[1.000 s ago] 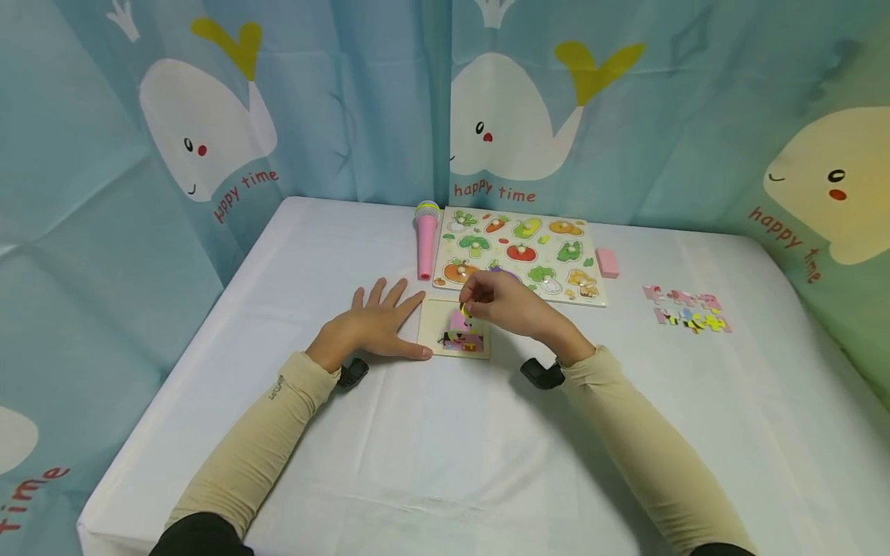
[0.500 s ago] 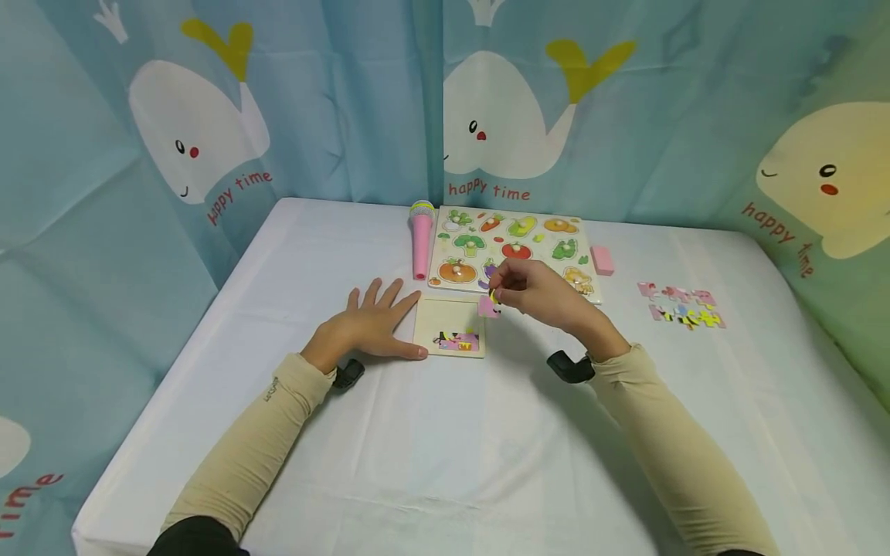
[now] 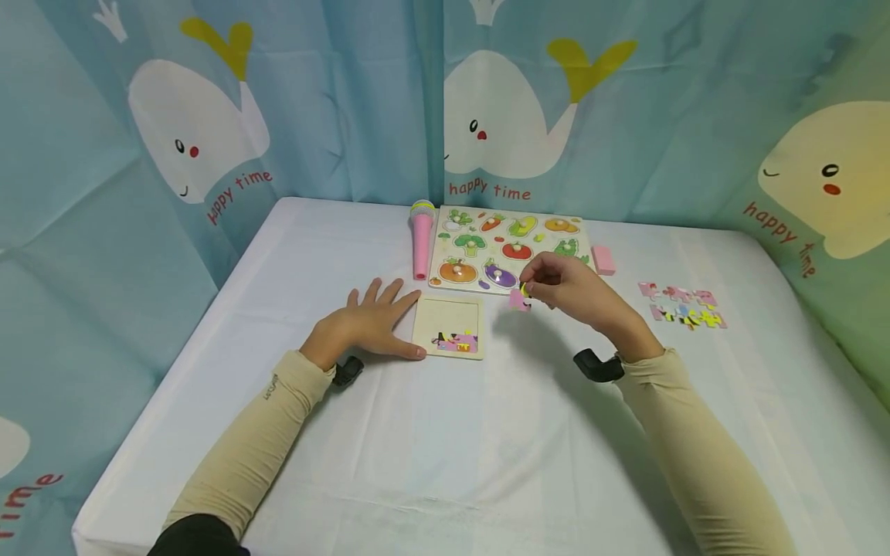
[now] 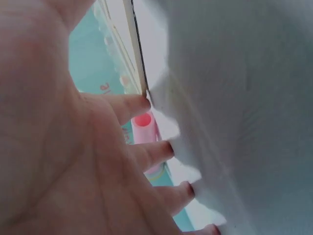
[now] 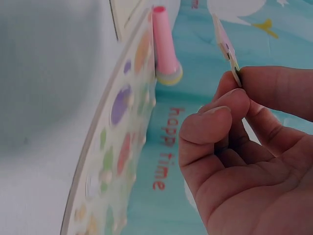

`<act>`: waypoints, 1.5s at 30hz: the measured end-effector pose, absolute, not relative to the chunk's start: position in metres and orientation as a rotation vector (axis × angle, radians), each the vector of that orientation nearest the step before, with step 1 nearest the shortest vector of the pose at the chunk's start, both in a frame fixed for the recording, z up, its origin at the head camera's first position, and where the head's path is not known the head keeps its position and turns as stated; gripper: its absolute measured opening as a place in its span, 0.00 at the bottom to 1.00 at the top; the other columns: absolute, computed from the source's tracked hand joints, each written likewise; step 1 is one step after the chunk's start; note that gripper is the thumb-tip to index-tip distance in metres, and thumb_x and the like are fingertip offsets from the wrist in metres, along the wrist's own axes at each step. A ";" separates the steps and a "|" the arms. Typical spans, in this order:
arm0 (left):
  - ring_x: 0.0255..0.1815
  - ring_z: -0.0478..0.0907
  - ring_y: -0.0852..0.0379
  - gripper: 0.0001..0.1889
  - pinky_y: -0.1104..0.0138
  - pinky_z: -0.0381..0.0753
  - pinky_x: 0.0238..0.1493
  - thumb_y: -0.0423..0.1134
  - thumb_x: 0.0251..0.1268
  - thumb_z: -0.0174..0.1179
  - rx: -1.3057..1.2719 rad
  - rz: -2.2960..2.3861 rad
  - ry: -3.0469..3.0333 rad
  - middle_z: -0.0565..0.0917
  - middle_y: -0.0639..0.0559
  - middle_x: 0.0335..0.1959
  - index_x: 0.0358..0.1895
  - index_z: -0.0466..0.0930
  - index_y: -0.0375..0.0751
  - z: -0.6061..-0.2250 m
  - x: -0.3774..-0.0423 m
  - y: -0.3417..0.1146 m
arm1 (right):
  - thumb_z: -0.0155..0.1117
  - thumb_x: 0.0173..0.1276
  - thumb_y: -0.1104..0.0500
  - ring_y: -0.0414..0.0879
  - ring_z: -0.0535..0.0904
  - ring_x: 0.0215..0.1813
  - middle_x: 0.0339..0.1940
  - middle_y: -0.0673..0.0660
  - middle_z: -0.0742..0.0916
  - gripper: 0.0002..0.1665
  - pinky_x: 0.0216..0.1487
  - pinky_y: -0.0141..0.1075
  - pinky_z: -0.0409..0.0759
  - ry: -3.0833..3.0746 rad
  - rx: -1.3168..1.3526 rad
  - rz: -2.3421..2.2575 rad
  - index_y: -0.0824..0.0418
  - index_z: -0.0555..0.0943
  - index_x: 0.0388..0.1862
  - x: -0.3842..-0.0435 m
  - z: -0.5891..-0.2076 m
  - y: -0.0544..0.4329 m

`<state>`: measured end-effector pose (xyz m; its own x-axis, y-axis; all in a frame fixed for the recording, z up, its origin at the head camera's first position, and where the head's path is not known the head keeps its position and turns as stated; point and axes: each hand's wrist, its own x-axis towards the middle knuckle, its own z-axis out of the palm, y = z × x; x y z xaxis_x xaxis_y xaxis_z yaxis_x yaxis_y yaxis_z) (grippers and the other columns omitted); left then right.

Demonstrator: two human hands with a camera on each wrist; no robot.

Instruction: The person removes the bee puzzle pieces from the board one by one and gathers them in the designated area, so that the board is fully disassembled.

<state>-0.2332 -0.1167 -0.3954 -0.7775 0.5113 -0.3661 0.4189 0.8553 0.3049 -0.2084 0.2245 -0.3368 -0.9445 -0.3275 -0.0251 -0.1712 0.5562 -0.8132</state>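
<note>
A small square puzzle tray [image 3: 445, 315] of pale wood lies in the middle of the table, with joined pink puzzle pieces [image 3: 459, 342] along its lower right part. My left hand [image 3: 371, 328] is spread flat at the tray's left side, thumb and index fingertip at its edge. Between thumb and fingertips, my right hand [image 3: 573, 289] pinches a pink jigsaw puzzle piece [image 3: 518, 300] with yellow and black on it, held up to the right of the tray. In the right wrist view the puzzle piece [image 5: 226, 43] shows nearly edge-on.
Behind the tray lies a vegetable peg board [image 3: 535, 247], partly covered by my right hand in the head view. A pink toy microphone [image 3: 421, 243] stands at its left, a pink block [image 3: 602, 260] at its right. Two rows of puzzle pieces [image 3: 684, 315] lie farther right.
My right hand has lifted the pink puzzle piece off the tray area and carried it to the right. The left hand stays at the tray's edge. The head view has shifted slightly.
</note>
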 end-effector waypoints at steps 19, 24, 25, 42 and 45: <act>0.87 0.31 0.30 0.59 0.27 0.36 0.77 0.68 0.65 0.68 0.690 0.337 2.577 0.39 0.39 0.90 0.90 0.46 0.50 -0.390 -0.234 -0.119 | 0.61 0.81 0.65 0.46 0.75 0.35 0.39 0.56 0.83 0.11 0.35 0.34 0.74 2.744 -0.287 -1.332 0.70 0.78 0.55 -0.198 -0.327 0.293; 0.87 0.31 0.29 0.58 0.27 0.36 0.76 0.68 0.65 0.68 0.697 0.357 2.573 0.40 0.39 0.89 0.90 0.46 0.52 -0.390 -0.233 -0.120 | 0.61 0.81 0.64 0.45 0.75 0.35 0.39 0.56 0.83 0.11 0.36 0.33 0.75 2.776 -0.252 -1.297 0.71 0.77 0.56 -0.195 -0.330 0.307; 0.87 0.31 0.29 0.57 0.27 0.36 0.76 0.68 0.65 0.68 0.696 0.362 2.571 0.40 0.39 0.89 0.90 0.46 0.52 -0.390 -0.233 -0.120 | 0.61 0.82 0.64 0.45 0.75 0.35 0.39 0.56 0.83 0.12 0.37 0.33 0.75 2.784 -0.242 -1.286 0.71 0.77 0.56 -0.195 -0.330 0.310; 0.87 0.31 0.29 0.57 0.27 0.36 0.76 0.68 0.65 0.69 0.689 0.359 2.579 0.40 0.38 0.89 0.90 0.48 0.51 -0.391 -0.232 -0.119 | 0.57 0.86 0.59 0.44 0.75 0.37 0.40 0.57 0.82 0.16 0.36 0.36 0.75 2.797 -0.104 -1.195 0.71 0.75 0.61 -0.188 -0.338 0.345; 0.87 0.30 0.29 0.57 0.27 0.36 0.76 0.68 0.66 0.69 0.689 0.361 2.578 0.39 0.38 0.89 0.90 0.47 0.52 -0.391 -0.232 -0.119 | 0.57 0.86 0.59 0.44 0.75 0.37 0.41 0.57 0.82 0.16 0.36 0.37 0.76 2.810 -0.091 -1.189 0.71 0.76 0.61 -0.188 -0.341 0.350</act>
